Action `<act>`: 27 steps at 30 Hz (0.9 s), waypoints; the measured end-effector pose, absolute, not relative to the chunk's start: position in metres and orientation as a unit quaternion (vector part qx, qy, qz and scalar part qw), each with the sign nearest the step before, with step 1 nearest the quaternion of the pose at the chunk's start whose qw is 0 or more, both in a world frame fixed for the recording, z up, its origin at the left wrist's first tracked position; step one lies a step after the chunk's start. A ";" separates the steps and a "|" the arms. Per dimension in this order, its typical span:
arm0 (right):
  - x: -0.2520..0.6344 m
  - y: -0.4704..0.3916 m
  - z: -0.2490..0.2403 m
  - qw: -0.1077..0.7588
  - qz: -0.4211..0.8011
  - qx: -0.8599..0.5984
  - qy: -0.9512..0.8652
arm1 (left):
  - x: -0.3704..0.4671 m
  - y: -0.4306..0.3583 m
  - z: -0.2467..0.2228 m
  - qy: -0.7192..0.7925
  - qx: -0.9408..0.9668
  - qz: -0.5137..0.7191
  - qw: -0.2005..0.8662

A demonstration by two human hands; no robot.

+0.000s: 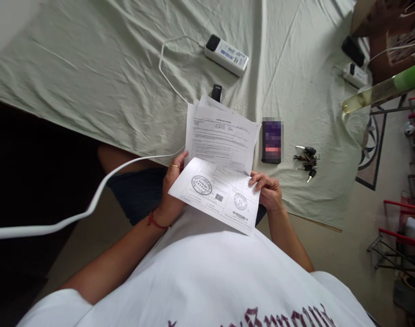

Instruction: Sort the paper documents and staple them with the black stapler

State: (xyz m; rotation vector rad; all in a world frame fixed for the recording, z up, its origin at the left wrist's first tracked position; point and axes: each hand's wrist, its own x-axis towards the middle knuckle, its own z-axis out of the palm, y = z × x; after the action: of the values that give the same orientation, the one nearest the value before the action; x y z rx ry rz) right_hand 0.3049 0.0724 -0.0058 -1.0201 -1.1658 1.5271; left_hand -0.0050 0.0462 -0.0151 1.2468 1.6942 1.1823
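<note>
— What are you holding?

— I am holding a sheaf of printed papers [221, 141] in front of me, at the near edge of a table covered with a pale green cloth [101, 86]. The front sheet [224, 218] is curling towards my white shirt [224, 272], showing an oval ink stamp at left, a round one at right and a barcode below it. The sheets behind are fanning slightly beyond it, carrying lines of small print.

— And your fingers?

— My right hand [269, 190] is clamping the right edge of the front sheet, fingers bent over its face. My left hand [171, 181], wearing a thin gold ring, is touching the left edge; the paper is hiding most of those fingers, so I cannot tell how they are closing.

— What is lying around the papers?

— Just right of them, a smartphone [272, 141] is lying with its screen blurred, and beyond it a bunch of keys [307, 161] is spreading out. Past the far edge of the papers, a small black object [217, 92] is sitting near a white block with a black end [226, 54]. A white cable [162, 56] is running from that block down behind the sheets.
</note>
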 end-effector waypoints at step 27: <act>0.305 0.074 -0.004 0.463 0.610 -0.434 -0.475 | -0.007 0.055 -0.001 0.669 0.483 0.462 0.324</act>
State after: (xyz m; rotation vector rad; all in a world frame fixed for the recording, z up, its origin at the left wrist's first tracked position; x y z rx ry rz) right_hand 0.3050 0.0743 -0.0041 -1.0662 -1.1679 1.5000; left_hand -0.0066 0.0553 -0.0012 1.2674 1.7548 1.2125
